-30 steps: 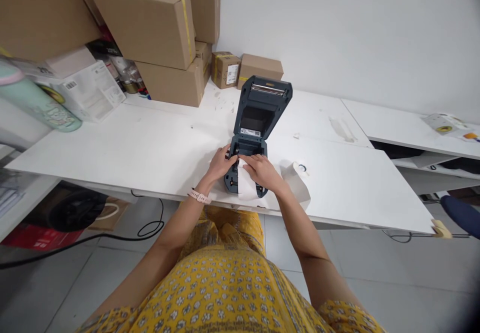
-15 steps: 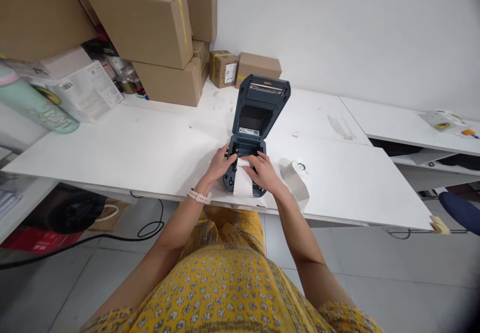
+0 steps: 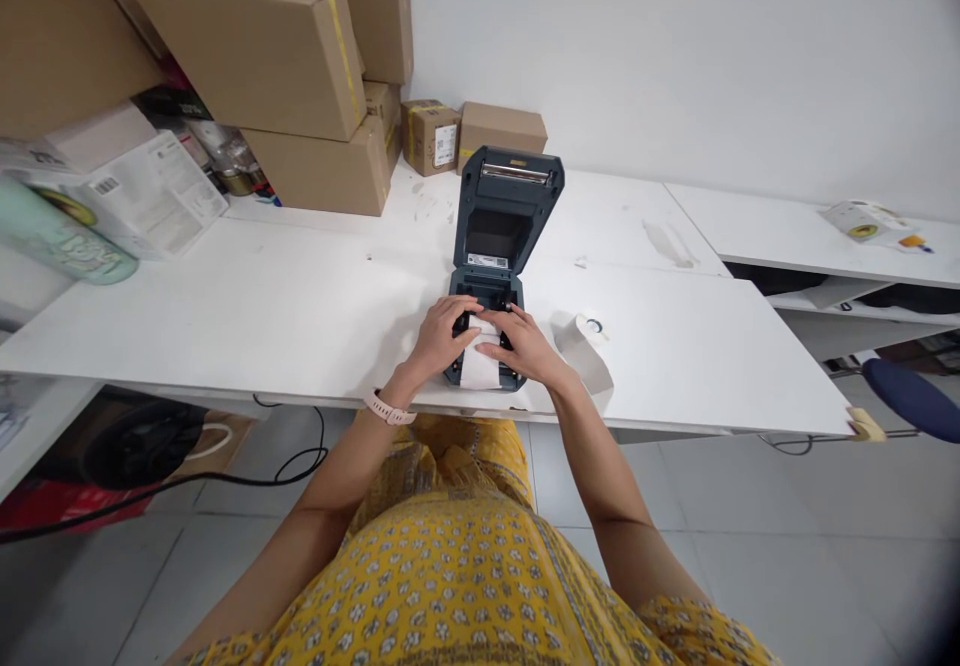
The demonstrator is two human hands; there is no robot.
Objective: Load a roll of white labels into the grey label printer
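Note:
A dark grey label printer [image 3: 510, 208] stands near the table's front edge with its lid tipped up and back. In its bay lies a small white label roll [image 3: 484, 326], whose loose paper strip [image 3: 480, 370] hangs forward over the printer's front. From the left, my left hand [image 3: 441, 336] closes on the roll, fingers over its far side and thumb on its near side. My right hand [image 3: 529, 350] grips it from the right in the same way. The roll's ends are hidden by my fingers. Just right of the printer lies another white label roll [image 3: 589, 348], partly unwound.
Stacked cardboard boxes [image 3: 247, 51] fill the back left, with two smaller cartons [image 3: 502, 129] behind the printer. A mint-green bottle [image 3: 67, 236] lies by a white box [image 3: 161, 191] at the left. A black cable [image 3: 225, 476] trails below the table [image 3: 300, 316].
My left hand has shifted from the printer's left edge inward onto the roll, its fingers now over the top. My right hand stays at the roll. The view has swung slightly right.

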